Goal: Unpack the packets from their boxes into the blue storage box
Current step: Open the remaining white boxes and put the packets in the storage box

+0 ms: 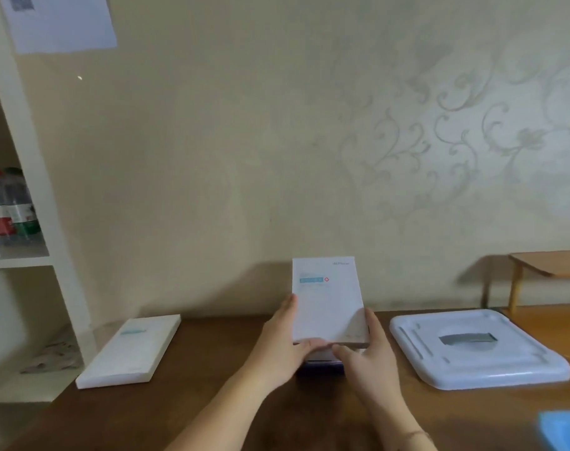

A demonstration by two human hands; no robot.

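2 hands hold 1 white box [328, 301] up over the brown table [212, 402], its face tilted toward the wall. The left hand [285, 333] clasps the box's left edge, thumb running up the side and fingers curled under the bottom edge. The right hand [363, 346] grips the lower right corner, fingers up the right edge and thumb reaching across beneath the box. Something dark and flat [321, 366] shows just under the box's lower end, between the hands; I cannot tell what it is.

1 more white box [130, 351] lies flat on the table's left side, well apart from the hands. A white lid [478, 349] with a grey recessed handle lies flat on the right of the table. At the bottom right corner a blue edge [565, 429] pokes into sight, blurred.

To the left stands a white shelf [33, 177] with bottles [8, 209] on it. A sheet of paper [59, 21] hangs on the wall above. A small wooden table [550, 265] sits at the far right.
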